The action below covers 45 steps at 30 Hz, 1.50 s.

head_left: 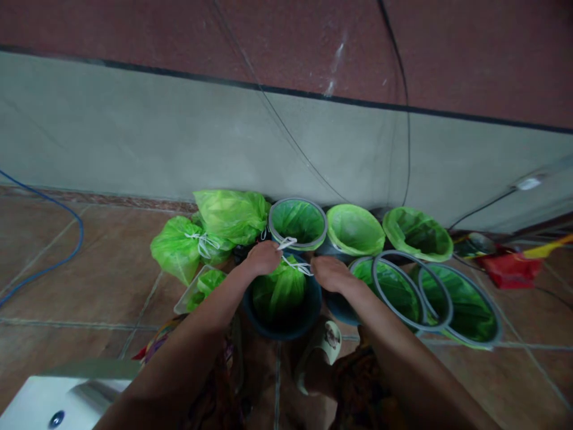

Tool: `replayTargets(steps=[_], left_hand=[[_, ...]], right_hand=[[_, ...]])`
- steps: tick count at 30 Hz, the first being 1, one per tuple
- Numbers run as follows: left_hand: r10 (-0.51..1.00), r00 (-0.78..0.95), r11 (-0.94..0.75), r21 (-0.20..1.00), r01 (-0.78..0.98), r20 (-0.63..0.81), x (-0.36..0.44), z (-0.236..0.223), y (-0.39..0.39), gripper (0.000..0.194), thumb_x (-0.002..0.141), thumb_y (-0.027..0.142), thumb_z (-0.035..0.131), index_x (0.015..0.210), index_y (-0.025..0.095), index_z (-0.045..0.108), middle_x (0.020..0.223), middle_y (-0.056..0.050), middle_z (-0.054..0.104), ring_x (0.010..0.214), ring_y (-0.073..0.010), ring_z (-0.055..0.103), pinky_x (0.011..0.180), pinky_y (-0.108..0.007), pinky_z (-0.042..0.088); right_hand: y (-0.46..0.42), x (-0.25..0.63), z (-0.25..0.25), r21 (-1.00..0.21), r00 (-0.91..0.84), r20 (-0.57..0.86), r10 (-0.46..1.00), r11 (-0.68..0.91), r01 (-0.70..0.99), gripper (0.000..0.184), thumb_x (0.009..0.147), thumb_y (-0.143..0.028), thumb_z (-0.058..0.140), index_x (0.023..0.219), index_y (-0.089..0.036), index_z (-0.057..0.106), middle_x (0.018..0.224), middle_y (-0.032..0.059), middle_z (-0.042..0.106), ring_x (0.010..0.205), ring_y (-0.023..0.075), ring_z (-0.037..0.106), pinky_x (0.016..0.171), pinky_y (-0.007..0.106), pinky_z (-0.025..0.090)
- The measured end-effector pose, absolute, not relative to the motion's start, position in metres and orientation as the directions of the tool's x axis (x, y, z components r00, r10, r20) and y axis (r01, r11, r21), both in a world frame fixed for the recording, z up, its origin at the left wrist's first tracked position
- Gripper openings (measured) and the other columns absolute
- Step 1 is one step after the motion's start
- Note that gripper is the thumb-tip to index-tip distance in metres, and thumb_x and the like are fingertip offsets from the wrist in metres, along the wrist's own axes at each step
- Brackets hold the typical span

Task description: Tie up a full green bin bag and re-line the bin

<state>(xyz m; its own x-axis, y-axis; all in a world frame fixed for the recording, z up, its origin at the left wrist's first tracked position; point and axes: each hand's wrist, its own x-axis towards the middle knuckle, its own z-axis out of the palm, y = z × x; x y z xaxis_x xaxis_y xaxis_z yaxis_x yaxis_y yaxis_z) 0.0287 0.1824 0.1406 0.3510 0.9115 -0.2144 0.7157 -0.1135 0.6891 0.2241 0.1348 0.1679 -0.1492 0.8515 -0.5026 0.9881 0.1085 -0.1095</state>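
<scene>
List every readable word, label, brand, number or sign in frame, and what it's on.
No readable text.
Red item at right: too blurred to tell if it bears print.
Slipper: dark design, no letters I can make out.
White object at lower left: dark round mark, too small to read.
Green bag over the near middle bin: no lettering visible on either.

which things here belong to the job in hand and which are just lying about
Likely part of the job: left hand, right hand, white drawstring, green bag, dark bin, tied bags, lined bins

Likely just lying about: blue cable, red object
</scene>
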Motion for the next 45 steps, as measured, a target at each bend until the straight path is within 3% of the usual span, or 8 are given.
replayTargets(steps=[4, 9, 16, 24, 30, 36, 39, 45], left_hand=[[0.852, 0.331, 0.245, 0.869, 0.431, -0.405, 0.045, 0.144, 0.177, 0.021, 0.08, 0.016, 0.055, 0.059, 0.017, 0.061, 0.056, -0.001, 0.062, 0.058, -0.0152, 0.06, 0.06, -0.025, 0.044], [0.762, 0.35, 0.559, 0.826, 0.069, -0.545, 0.063, 0.144, 0.166, 0.016, 0.079, 0.02, 0.059, 0.063, 0.015, 0.057, 0.071, -0.004, 0.072, 0.049, -0.0089, 0.057, 0.052, -0.023, 0.041], [0.845, 0.219, 0.487, 0.871, 0.067, -0.489, 0.066, 0.133, 0.166, 0.021, 0.079, 0.026, 0.063, 0.061, 0.016, 0.056, 0.054, 0.004, 0.054, 0.047, -0.0077, 0.05, 0.051, -0.022, 0.038], [0.834, 0.483, 0.188, 0.961, 0.203, -0.265, 0.062, 0.124, 0.166, 0.01, 0.063, 0.014, 0.06, 0.055, 0.016, 0.056, 0.048, 0.008, 0.043, 0.048, -0.0063, 0.036, 0.049, -0.022, 0.025], [0.826, 0.539, 0.026, 0.967, 0.254, -0.164, 0.065, 0.117, 0.164, 0.016, 0.08, 0.026, 0.061, 0.071, 0.015, 0.067, 0.055, 0.006, 0.053, 0.053, -0.0097, 0.049, 0.057, -0.022, 0.04], [0.838, 0.538, -0.056, 0.966, 0.254, -0.093, 0.065, 0.112, 0.165, 0.018, 0.086, 0.022, 0.056, 0.078, 0.015, 0.071, 0.063, 0.002, 0.064, 0.056, -0.0116, 0.059, 0.059, -0.022, 0.047], [0.829, 0.552, -0.043, 0.974, 0.224, -0.09, 0.064, 0.113, 0.166, 0.02, 0.088, 0.023, 0.055, 0.082, 0.016, 0.073, 0.069, 0.001, 0.068, 0.057, -0.0114, 0.06, 0.06, -0.021, 0.049], [0.875, 0.445, 0.093, 0.968, 0.231, -0.19, 0.065, 0.116, 0.167, 0.009, 0.083, 0.017, 0.063, 0.074, 0.017, 0.066, 0.061, 0.004, 0.064, 0.053, -0.0098, 0.06, 0.053, -0.018, 0.048]], right_hand=[[0.139, 0.222, 0.168, -0.17, -0.126, -0.407, 0.905, 0.061, 0.984, 0.031, 0.097, -0.019, 0.044, 0.106, -0.013, 0.073, 0.109, 0.0191, 0.075, 0.105, 0.0286, 0.07, 0.088, 0.035, 0.048], [0.146, 0.224, 0.167, -0.432, -0.133, -0.26, 0.956, 0.008, 0.902, 0.026, 0.097, -0.02, 0.042, 0.099, -0.015, 0.068, 0.102, 0.0109, 0.074, 0.097, 0.0197, 0.067, 0.084, 0.028, 0.046], [0.145, 0.227, 0.16, -0.738, -0.166, -0.354, 0.92, -0.166, 0.654, 0.027, 0.099, -0.026, 0.037, 0.081, -0.019, 0.056, 0.074, 0.0011, 0.065, 0.058, 0.0117, 0.058, 0.059, 0.023, 0.045], [0.143, 0.224, 0.159, -0.868, -0.196, -0.238, 0.951, -0.118, 0.483, 0.028, 0.095, -0.029, 0.041, 0.073, -0.02, 0.055, 0.065, -0.0022, 0.059, 0.055, 0.0104, 0.054, 0.056, 0.022, 0.042], [0.148, 0.227, 0.146, -0.896, -0.089, -0.147, 0.985, -0.094, 0.434, 0.017, 0.082, -0.035, 0.058, 0.084, -0.019, 0.061, 0.072, -0.0013, 0.063, 0.061, 0.0132, 0.055, 0.059, 0.024, 0.043], [0.145, 0.225, 0.143, -0.872, -0.264, -0.236, 0.935, -0.084, 0.483, 0.047, 0.059, -0.004, 0.053, 0.102, -0.018, 0.065, 0.08, -0.003, 0.066, 0.068, 0.0125, 0.056, 0.063, 0.022, 0.043], [0.144, 0.224, 0.14, -0.848, -0.381, -0.256, 0.888, -0.017, 0.529, 0.033, 0.063, -0.003, 0.048, 0.087, -0.018, 0.066, 0.074, -0.0031, 0.063, 0.066, 0.0122, 0.055, 0.063, 0.022, 0.041], [0.147, 0.226, 0.146, -0.653, -0.213, -0.215, 0.953, 0.023, 0.757, 0.018, 0.083, -0.017, 0.052, 0.075, -0.018, 0.067, 0.067, 0.0007, 0.064, 0.064, 0.0149, 0.055, 0.064, 0.026, 0.038]])
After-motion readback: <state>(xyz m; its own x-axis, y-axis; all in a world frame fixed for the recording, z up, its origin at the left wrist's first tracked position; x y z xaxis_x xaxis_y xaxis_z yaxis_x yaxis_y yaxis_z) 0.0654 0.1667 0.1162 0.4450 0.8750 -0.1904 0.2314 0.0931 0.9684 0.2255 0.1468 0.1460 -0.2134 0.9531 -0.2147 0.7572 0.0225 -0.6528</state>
